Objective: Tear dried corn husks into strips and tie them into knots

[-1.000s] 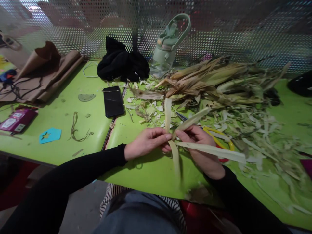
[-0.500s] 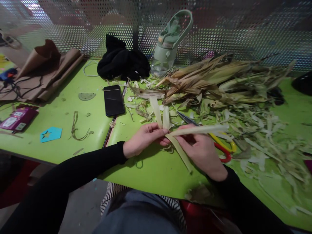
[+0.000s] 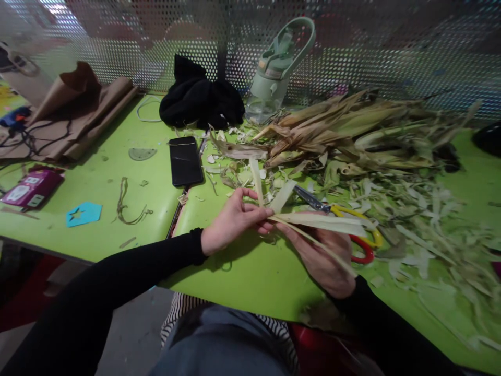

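Note:
Between thumb and fingers, my left hand (image 3: 237, 219) pinches the spot where several pale corn husk strips (image 3: 326, 222) meet. Two strips stick up and away from me, while two others run to the right across my right hand (image 3: 323, 256). That hand is closed, with its fingertips at the strips close to the left thumb; part of its fingers is hidden under the husk. Just beyond the right hand lie scissors (image 3: 313, 200) with one yellow and one red handle.
Dried corn husks (image 3: 344, 125) are heaped at the back right, with shredded scraps (image 3: 422, 230) spread before them. Behind stand a green water bottle (image 3: 272, 78) and black cloth (image 3: 201, 99). A phone (image 3: 186, 161), brown paper (image 3: 84, 115) and purple packet (image 3: 33, 187) lie leftward.
The strip that hung down toward me now points right across my right hand. One upright strip has tilted right. My right hand has shifted slightly down and left.

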{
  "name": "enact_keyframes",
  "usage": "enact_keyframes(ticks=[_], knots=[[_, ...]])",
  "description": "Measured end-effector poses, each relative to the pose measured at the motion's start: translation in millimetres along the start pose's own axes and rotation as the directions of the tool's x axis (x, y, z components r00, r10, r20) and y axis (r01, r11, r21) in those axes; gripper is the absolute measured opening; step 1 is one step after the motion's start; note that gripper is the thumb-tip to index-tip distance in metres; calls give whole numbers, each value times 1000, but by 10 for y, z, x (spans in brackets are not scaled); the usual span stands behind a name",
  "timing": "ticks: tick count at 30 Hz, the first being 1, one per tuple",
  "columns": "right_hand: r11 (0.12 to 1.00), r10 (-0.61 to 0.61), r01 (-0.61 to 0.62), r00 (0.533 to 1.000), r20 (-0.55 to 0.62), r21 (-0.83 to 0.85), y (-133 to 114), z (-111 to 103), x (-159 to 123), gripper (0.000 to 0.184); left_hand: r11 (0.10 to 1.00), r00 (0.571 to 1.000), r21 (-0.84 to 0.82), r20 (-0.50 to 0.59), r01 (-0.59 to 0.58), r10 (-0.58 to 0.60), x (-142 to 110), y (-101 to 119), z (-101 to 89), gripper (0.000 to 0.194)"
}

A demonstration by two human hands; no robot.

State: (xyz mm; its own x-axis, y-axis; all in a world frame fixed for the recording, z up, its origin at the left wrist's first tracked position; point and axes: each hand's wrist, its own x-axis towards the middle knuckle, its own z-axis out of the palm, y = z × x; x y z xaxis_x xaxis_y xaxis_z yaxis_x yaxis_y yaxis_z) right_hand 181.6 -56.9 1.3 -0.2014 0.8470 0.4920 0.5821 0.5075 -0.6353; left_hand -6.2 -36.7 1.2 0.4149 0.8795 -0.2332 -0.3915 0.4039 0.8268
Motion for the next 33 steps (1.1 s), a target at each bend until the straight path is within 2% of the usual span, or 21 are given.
enact_keyframes(ticks=[3, 5, 7, 9, 12, 15, 17, 19, 21, 23, 25, 28, 33], knots=[[998, 65, -66, 997, -46, -24, -16, 3, -3, 17, 999, 1000, 45, 9, -27, 27, 6, 35, -9, 37], [992, 125, -126, 992, -34, -5, -19, 4, -13, 19, 997, 999, 74, 40, -35, 32, 11, 47, -5, 29], [993, 121, -121, 992, -38, 15, -26, -1, -18, 18, 993, 997, 104, 54, -54, 49, 11, 51, 7, 17], [999, 55, -55, 997, -48, 0, -37, -15, -8, 13, 984, 995, 154, 65, -89, 80, 3, 45, 22, 10], [995, -93, 92, 995, -26, -29, -53, -55, 28, 13, 951, 986, 275, 127, -139, 108, -22, 18, 36, 15], [977, -214, 215, 973, 88, -2, -56, -93, 57, 24, 888, 975, 411, 163, -206, 151, -41, -18, 28, 17], [971, -238, 235, 959, 155, 35, -48, -98, 54, 28, 861, 970, 449, 160, -239, 186, -38, -38, 12, 11], [985, -165, 157, 979, 117, 73, -30, -78, 37, 28, 865, 968, 435, 148, -250, 205, -24, -51, -1, 10], [993, -1, 1, 1000, 4, 121, -5, -42, 18, 28, 889, 968, 387, 145, -246, 205, -10, -56, -3, 15], [976, 145, -130, 986, -79, 176, 16, -9, 12, 33, 906, 972, 356, 134, -228, 192, -6, -51, 10, 19], [958, 220, -206, 974, -50, 198, 24, 4, 24, 37, 910, 980, 364, 107, -197, 169, -15, -38, 31, 20], [969, 200, -203, 979, 36, 141, 11, -13, 58, 21, 929, 990, 342, 62, -143, 129, -33, -23, 61, 21], [992, -4, 9, 999, -34, 126, -13, -44, 82, 6, 1000, 1000, 1, 24, -15, 15, -3, -21, 77, 25]])
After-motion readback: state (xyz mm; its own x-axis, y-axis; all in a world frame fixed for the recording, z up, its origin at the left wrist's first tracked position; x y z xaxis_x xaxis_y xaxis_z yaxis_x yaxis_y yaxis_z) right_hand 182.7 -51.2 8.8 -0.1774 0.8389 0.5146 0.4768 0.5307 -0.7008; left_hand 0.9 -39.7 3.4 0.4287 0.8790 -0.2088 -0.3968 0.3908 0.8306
